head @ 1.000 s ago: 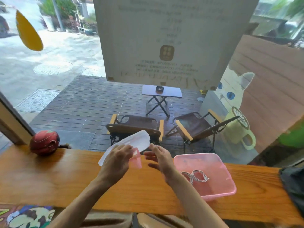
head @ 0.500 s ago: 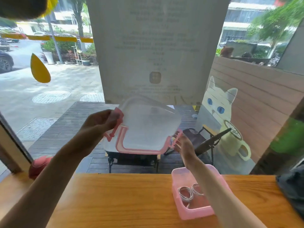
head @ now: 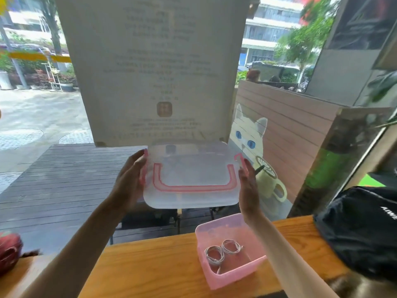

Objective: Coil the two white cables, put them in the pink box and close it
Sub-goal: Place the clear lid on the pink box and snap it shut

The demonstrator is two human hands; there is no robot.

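The pink box stands open on the wooden counter, low and right of centre. Two coiled white cables lie side by side on its floor. I hold the translucent lid, with its pink handle and clips, up in the air above and to the left of the box, its flat face turned toward me. My left hand grips the lid's left edge. My right hand holds its right edge with fingers stretched along the clip.
A wooden counter runs along a window. A black bag lies at the right end, close to the box. A red ball-like object sits at the far left. A large paper sign hangs on the glass ahead.
The lid went from edge-on low over the counter to raised and face-on. My right hand has closed onto its right edge, and both hands now square it up.
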